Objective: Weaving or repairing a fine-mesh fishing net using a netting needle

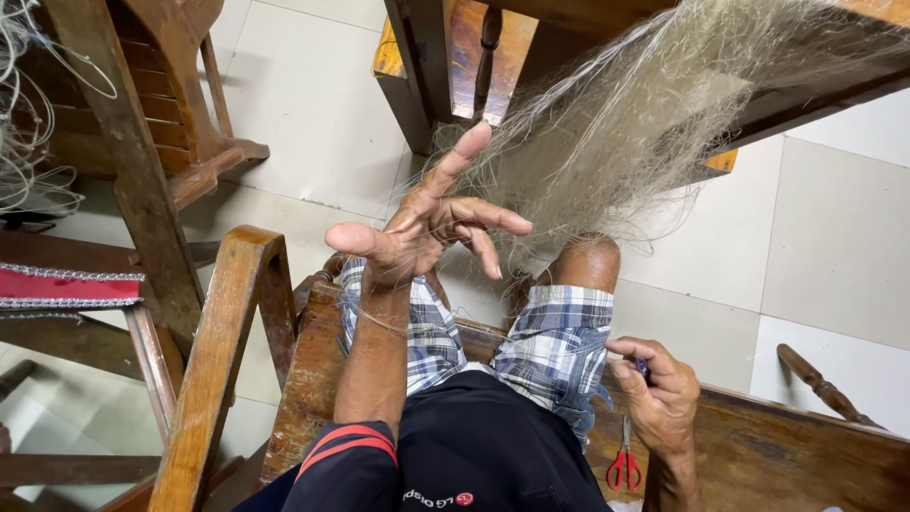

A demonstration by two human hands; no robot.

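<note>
Spreading wide, the fingers of the left hand were held up in the air in front of the knees. Thin pale threads from the net seemed to be caught across these fingers, so the hand was likely kept open to pull the threads apart and keep them flat. The fishing net was hung from the dark wooden table at the top and was draped down toward the right knee. Its long way ran from the top right down to the lower left, like a slide, and its loose end pointed at the open hand. It was probably hung that way so it could be stretched tight and seen well.

The right hand was rested low on the wooden bench, well apart from the net. It was curled narrow around something small and dark, but what it was could not be told. Small red-handled scissors were seen hanging just below that hand, points up and handles down, kept close so they could be grabbed fast. Checked shorts were worn, and a wooden armrest was seen beside the left arm.
</note>
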